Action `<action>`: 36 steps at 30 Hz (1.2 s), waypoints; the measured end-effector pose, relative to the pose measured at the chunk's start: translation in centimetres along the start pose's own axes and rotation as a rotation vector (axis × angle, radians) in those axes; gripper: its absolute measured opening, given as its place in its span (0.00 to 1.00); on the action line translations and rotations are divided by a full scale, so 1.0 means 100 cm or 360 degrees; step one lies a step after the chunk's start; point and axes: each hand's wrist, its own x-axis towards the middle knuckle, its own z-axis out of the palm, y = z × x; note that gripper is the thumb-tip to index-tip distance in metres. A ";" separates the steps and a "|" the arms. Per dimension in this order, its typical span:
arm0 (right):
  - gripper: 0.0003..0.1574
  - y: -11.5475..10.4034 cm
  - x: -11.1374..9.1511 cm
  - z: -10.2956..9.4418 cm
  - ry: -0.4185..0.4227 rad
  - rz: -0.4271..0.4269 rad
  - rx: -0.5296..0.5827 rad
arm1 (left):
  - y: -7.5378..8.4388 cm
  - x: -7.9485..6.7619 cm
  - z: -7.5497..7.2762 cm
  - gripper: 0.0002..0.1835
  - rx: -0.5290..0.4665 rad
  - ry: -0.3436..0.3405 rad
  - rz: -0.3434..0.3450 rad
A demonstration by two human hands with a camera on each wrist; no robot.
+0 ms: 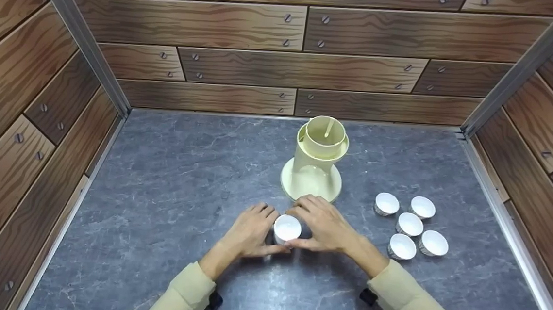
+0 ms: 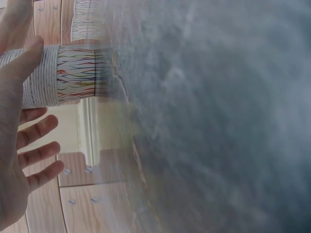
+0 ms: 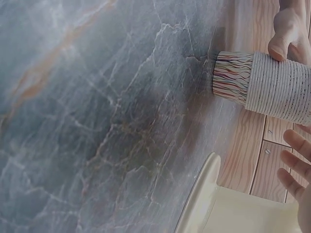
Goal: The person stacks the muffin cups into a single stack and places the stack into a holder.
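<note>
In the head view, a stack of white paper baking cups stands upright on the table between both hands. The wrist views show many ribbed rims on the stack, with coloured wavy lines on its lowest cup. My left hand holds the stack from the left, thumb on its near side. In the left wrist view, its other fingers spread loosely. From the right, my right hand grips the stack between thumb and fingers. Just beyond the hands is a cream plastic stand with a round base and an open-topped tube.
Several white baking cups are grouped upright on the right of the dark marbled table. Wood-patterned walls enclose the back and sides, with metal strips along the edges.
</note>
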 end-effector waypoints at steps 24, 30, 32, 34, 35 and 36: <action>0.48 0.012 -0.022 -0.021 -0.0044 0.0045 -0.0054 | -0.001 0.000 0.000 0.42 0.0017 0.0021 0.0016; 0.49 0.018 -0.034 -0.027 -0.0038 0.0100 -0.0066 | 0.000 0.000 -0.001 0.43 -0.0041 -0.0017 -0.0024; 0.49 0.020 -0.038 -0.029 -0.0046 0.0120 -0.0070 | 0.000 0.000 -0.001 0.43 -0.0053 -0.0030 -0.0031; 0.50 0.022 -0.041 -0.032 -0.0058 0.0140 -0.0076 | 0.000 0.000 0.000 0.43 -0.0063 -0.0035 -0.0036; 0.50 0.024 -0.042 -0.034 -0.0065 0.0153 -0.0082 | 0.000 0.000 0.000 0.43 -0.0063 -0.0037 -0.0036; 0.50 0.025 -0.044 -0.035 -0.0073 0.0167 -0.0092 | -0.001 0.000 0.000 0.43 -0.0067 -0.0036 -0.0034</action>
